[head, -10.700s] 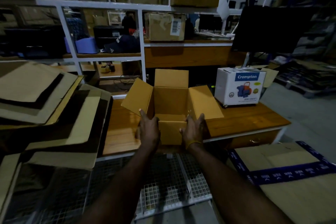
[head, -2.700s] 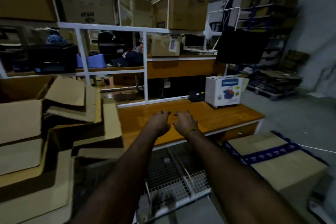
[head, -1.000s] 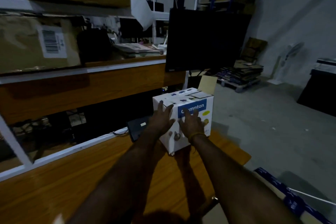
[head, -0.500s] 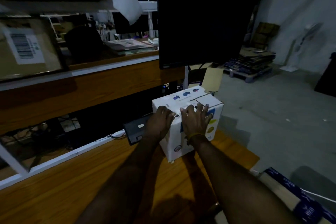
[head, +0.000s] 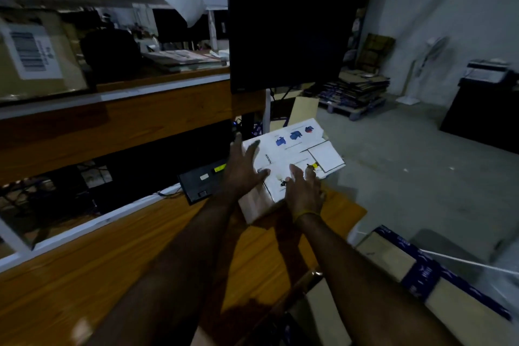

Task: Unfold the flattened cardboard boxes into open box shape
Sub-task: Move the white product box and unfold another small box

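A white printed box with blue pictures stands tipped toward me at the far right end of the wooden table. Its white face points up and its plain brown underside shows below. My left hand lies on the box's left side with spread, straight fingers. My right hand presses the near edge of the white face, fingers extended. No flattened brown carton is between my hands.
A black monitor hangs just behind the box. A small black device sits to the box's left. A taped brown carton with blue tape lies at lower right. Shelving with a labelled carton fills the left. Grey floor spreads right.
The white box has tipped toward me under both hands, so its top face now shows more fully. My fingers have spread wider across it.
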`<action>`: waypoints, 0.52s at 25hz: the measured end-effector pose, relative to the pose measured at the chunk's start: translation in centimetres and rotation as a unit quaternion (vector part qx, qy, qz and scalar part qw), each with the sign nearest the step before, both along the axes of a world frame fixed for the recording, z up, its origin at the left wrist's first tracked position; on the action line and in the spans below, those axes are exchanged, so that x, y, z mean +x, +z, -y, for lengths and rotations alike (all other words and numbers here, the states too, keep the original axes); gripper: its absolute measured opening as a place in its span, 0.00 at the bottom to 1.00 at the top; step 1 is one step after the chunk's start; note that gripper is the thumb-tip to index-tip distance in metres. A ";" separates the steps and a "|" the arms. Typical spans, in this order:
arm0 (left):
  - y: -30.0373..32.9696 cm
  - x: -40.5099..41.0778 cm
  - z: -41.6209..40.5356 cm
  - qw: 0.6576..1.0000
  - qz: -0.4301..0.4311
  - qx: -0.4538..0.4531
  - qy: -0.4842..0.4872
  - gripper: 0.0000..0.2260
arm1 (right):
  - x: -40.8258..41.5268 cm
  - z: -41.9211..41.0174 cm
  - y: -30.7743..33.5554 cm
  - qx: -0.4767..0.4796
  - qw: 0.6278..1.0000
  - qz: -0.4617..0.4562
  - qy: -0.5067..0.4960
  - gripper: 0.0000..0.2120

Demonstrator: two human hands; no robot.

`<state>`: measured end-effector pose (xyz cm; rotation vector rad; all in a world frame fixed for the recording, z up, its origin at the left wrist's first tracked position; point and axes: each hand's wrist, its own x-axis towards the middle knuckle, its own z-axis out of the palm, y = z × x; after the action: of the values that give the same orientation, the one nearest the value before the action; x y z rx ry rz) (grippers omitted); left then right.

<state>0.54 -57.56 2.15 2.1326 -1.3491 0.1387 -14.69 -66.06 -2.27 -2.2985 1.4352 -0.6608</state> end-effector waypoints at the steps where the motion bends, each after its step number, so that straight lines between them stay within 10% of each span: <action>1: 0.4 -0.4 0.1 1.000 -0.017 0.001 0.005 0.40 | -1.2 -0.6 -0.5 -0.009 1.000 0.007 -0.007 0.20; 13: -4.7 -11.0 -2.9 0.986 -0.020 0.101 -0.129 0.36 | -8.3 -4.5 -1.1 0.224 0.956 0.189 -0.021 0.39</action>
<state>-10.43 -54.70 -2.55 2.0846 -1.6603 -0.1492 -23.02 -61.53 -3.33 -1.6923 1.2932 -0.6615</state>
